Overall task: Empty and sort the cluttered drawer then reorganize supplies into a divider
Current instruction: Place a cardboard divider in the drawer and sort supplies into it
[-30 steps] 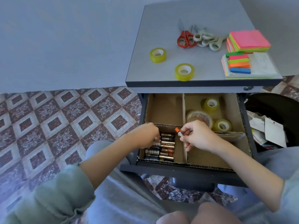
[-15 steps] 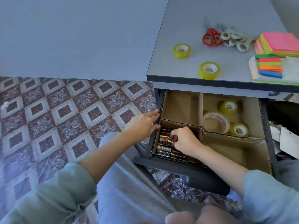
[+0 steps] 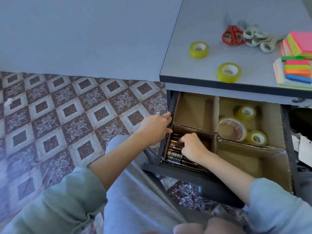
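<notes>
The dark drawer (image 3: 185, 173) stands pulled out, lined with a cardboard divider (image 3: 194, 130) of several compartments. Several batteries (image 3: 173, 154) lie in a row in the near-left compartment. My right hand (image 3: 190, 146) reaches into that compartment, its curled fingers pinching a battery at the top of the row. My left hand (image 3: 154, 126) rests with straight fingers against the drawer's left edge. The far-right compartment holds two yellow tape rolls (image 3: 245, 113) and a wide clear roll (image 3: 232, 128). The far-left and near-right compartments hold nothing.
On the grey desk top (image 3: 189, 71) lie two yellow tape rolls (image 3: 228, 72), red and grey scissors (image 3: 233, 35), sticky note pads (image 3: 298, 43) and coloured page flags (image 3: 297, 70). Paper scraps (image 3: 303, 146) sit right of the drawer. Patterned tile floor lies left.
My right hand carried an orange-tipped battery down into the battery compartment. My left hand left the batteries and moved to the drawer's left edge. The view shifted left.
</notes>
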`<action>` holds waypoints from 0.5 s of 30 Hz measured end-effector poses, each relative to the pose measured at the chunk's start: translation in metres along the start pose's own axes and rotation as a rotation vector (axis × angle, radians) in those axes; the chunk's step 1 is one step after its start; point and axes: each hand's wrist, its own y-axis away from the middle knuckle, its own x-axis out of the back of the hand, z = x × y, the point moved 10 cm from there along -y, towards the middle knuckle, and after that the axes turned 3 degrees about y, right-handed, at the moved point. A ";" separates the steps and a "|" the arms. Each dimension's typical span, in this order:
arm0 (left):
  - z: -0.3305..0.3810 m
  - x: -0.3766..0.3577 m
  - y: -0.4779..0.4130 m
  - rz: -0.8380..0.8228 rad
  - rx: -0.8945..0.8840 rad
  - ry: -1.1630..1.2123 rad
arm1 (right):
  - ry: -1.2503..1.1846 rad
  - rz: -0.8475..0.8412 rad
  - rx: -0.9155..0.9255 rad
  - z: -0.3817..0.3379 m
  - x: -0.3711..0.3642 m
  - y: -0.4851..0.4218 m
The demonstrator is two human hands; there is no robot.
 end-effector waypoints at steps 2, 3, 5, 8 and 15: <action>-0.001 0.000 -0.003 -0.003 0.007 -0.035 | -0.016 0.024 0.004 0.001 0.001 0.000; -0.001 0.000 -0.004 -0.005 0.009 -0.047 | -0.027 0.038 0.006 0.002 0.002 0.000; -0.001 -0.001 -0.006 -0.011 0.010 -0.048 | -0.049 0.055 0.021 0.003 0.003 0.001; -0.003 -0.003 -0.007 -0.033 0.014 -0.024 | -0.067 0.081 0.048 0.003 0.006 0.004; 0.000 -0.007 -0.005 -0.043 0.013 -0.073 | -0.142 0.196 0.094 -0.009 0.044 0.027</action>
